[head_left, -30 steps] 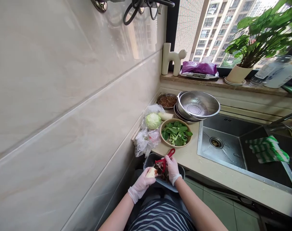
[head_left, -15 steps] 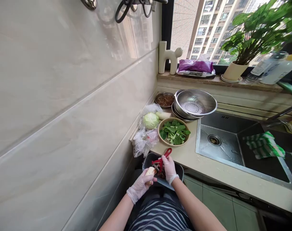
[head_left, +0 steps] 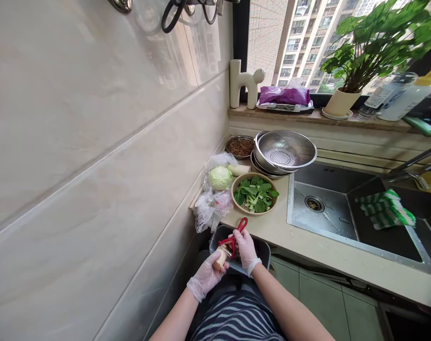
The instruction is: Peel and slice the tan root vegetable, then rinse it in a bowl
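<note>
My left hand (head_left: pixel 207 276), in a clear plastic glove, is closed around a pale, mostly peeled root vegetable (head_left: pixel 220 259) whose kind I cannot make out. A red peeler (head_left: pixel 233 240) is in my gloved right hand (head_left: pixel 246 248), its handle pointing up and away from me. The peeler's blade end lies against the top of the vegetable. Both hands are over a dark grey bin (head_left: pixel 264 258) below the counter's edge. Scraps inside the bin are mostly hidden by my hands.
On the counter (head_left: pixel 272 229) stand a basket (head_left: pixel 233 195) of leafy greens, a cabbage (head_left: pixel 220 177) in plastic, crumpled bags (head_left: pixel 204 210) and a steel colander (head_left: pixel 284 151). To the right is the sink (head_left: pixel 307 225) with a striped cloth (head_left: pixel 387 210). The tiled wall (head_left: pixel 130 166) closes off the left.
The peeler has shifted slightly left, its head now at the vegetable's top end. The vegetable is tilted more upright in my left hand. The whole view has turned slightly.
</note>
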`<state>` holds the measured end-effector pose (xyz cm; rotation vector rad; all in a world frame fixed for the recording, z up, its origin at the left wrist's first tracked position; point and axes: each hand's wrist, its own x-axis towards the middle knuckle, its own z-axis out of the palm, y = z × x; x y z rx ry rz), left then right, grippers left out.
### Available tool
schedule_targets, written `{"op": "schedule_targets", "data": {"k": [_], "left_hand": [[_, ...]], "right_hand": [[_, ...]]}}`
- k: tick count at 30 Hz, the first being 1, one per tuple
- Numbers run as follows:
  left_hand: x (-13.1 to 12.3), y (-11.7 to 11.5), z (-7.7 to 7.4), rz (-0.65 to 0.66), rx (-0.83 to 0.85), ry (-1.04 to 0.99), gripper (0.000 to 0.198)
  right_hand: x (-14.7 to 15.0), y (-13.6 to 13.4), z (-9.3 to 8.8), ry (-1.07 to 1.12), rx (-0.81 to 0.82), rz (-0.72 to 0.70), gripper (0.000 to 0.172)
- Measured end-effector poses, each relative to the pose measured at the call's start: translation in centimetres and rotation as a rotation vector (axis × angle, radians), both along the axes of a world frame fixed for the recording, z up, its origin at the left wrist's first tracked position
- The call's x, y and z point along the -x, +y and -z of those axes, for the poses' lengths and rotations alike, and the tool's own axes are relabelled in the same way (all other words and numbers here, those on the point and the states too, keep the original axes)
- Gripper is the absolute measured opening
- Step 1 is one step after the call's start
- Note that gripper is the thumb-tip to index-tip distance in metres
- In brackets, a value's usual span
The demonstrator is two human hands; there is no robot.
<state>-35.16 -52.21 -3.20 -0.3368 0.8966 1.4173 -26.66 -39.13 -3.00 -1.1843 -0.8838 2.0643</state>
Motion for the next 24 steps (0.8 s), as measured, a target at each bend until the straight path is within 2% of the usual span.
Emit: {"op": "schedule_targets", "data": {"k": [3,7,9,14,19,24], "left_hand": [[0.2,0.1,-0.2,-0.017,0.0,-0.075,0.033],[0.2,0.4,-0.1,-0.053,0.064,-0.076,0.03],[0.0,0.6,0.1,-0.051,0.038,-0.072,0.03],[0.0,0.5,0.3,-0.051,-0.061,-0.186,0.036],[0.0,0.2,0.3,-0.032,-0.073,-0.276,0.043],[0.1,0.2,0.3,-0.033,-0.115,-0.307,0.042]], "right_hand": [[-0.2,0.5,0.1,-0.031,-0.013,0.098,0.041],[-0.2,0.0,-0.3,0.0,-0.013,0.019,0.037],[0.0,-0.5,-0.3,0.007,0.011,-0.01,0.038],[0.0,-0.3,0.4,-0.036,0.061,0.106,0.042],[-0.3,0.0,0.5,0.025,0.053,0.004,0.038],[-0.1,0.2,0.6,0.011,0.092,0.081,0.038]]}}
